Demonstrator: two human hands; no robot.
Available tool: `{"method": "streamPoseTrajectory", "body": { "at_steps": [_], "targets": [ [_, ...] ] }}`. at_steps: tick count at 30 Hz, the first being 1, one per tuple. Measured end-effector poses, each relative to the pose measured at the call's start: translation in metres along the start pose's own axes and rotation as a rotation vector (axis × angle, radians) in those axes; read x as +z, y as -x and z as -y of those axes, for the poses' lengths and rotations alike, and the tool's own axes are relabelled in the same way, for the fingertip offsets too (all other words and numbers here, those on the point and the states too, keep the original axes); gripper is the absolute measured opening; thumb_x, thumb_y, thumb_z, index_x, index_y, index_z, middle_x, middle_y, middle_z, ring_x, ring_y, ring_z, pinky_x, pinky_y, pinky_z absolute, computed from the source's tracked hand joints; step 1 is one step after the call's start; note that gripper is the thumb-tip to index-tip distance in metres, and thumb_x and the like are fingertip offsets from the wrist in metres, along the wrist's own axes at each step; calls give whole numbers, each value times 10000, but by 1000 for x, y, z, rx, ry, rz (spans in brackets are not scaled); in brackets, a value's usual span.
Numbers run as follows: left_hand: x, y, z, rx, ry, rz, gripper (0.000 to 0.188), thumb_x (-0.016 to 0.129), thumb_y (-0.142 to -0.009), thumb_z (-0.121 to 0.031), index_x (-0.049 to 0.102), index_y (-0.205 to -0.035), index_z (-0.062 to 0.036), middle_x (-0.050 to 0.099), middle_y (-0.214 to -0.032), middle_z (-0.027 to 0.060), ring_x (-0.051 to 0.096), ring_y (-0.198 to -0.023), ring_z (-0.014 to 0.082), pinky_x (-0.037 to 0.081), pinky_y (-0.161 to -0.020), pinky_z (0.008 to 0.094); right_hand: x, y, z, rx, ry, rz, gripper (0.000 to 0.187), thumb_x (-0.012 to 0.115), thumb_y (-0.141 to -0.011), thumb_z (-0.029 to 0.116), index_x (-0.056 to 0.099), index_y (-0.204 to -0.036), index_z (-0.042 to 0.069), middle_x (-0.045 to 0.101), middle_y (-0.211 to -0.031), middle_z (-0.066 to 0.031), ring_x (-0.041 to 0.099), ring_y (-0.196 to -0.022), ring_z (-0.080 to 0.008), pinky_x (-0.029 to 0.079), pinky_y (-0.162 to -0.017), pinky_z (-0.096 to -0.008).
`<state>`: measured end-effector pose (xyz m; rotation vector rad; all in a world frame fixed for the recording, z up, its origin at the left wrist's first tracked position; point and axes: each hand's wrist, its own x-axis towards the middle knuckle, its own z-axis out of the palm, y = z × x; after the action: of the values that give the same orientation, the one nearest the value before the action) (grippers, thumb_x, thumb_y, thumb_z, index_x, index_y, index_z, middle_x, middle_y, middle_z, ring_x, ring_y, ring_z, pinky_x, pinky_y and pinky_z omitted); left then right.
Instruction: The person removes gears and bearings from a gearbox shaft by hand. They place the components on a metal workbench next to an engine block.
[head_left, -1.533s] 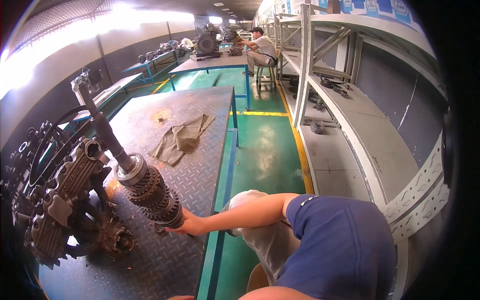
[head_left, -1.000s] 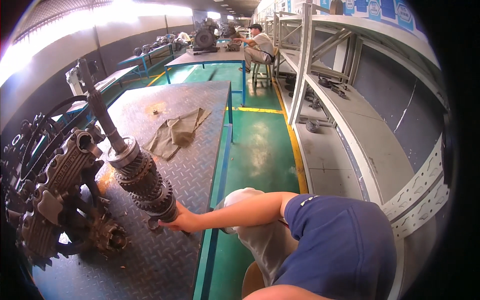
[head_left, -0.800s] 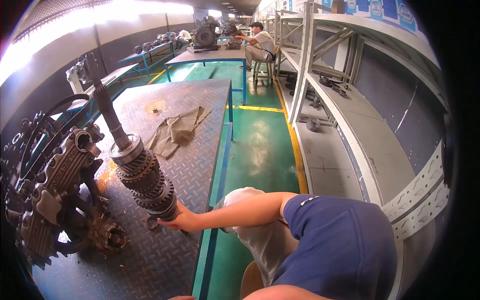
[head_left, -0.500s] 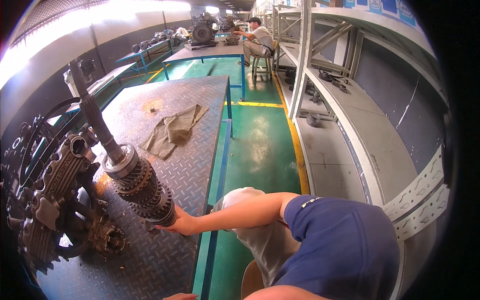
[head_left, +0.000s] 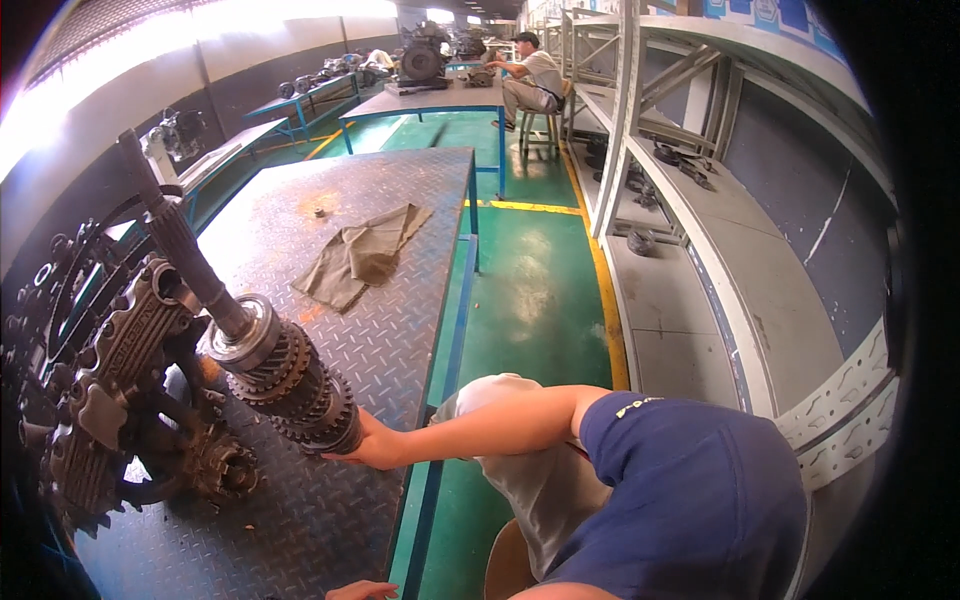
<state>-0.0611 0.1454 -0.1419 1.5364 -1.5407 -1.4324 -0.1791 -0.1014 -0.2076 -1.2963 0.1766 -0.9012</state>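
Note:
My right hand (head_left: 373, 442) grips the lower end of a transmission gear shaft (head_left: 290, 380), its fingers partly hidden behind the gears. The shaft stands tilted over the steel table, with several toothed gears stacked low on it, a shiny bearing above them and a long splined end pointing up and left. Only the edge of my left hand (head_left: 362, 591) shows at the bottom rim, so its fingers cannot be made out. Left of the shaft sits a dark metal engine or gearbox assembly (head_left: 105, 400), with a greasy notched part (head_left: 232, 472) at its foot.
A brown cloth (head_left: 362, 258) and a small nut-like part (head_left: 320, 213) lie on the diamond-plate table (head_left: 400, 330). Grey metal shelving (head_left: 690, 240) with loose parts stands to the right. Further off, a seated person (head_left: 533, 80) works at another table holding a large engine (head_left: 422, 62).
The view has shifted slightly, so the surroundings sit further right. The gear shaft's upper end leans a little more to the left. My right hand keeps its hold; slightly more of my left hand shows.

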Motion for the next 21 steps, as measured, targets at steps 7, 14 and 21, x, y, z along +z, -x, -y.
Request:
{"method": "streamPoseTrajectory", "body": {
  "at_steps": [7,14,21],
  "targets": [
    [-2,3,2,43,-58,-11,253,661,-734,-52,630,-983,-19,549,-722,-17,454,-645,54,356,-570,202,1,-2,6,75,32,11,202,692,-793,202,557,-817,53,519,-615,-6,477,-484,-101,375,-452,-237],
    [1,0,1,-32,-125,-86,252,660,-739,-35,617,-983,9,647,-811,69,568,-703,114,454,-637,252,-3,-5,4,87,0,2,262,698,-785,210,540,-929,58,541,-681,-13,468,-492,-101,381,-459,-238],
    [2,-1,3,-43,-127,-83,255,668,-745,-48,616,-987,13,650,-835,79,595,-772,132,472,-688,262,-1,-2,8,110,-44,-70,326,713,-775,200,505,-992,76,531,-722,-18,479,-529,-94,381,-463,-232]
  ]
}}
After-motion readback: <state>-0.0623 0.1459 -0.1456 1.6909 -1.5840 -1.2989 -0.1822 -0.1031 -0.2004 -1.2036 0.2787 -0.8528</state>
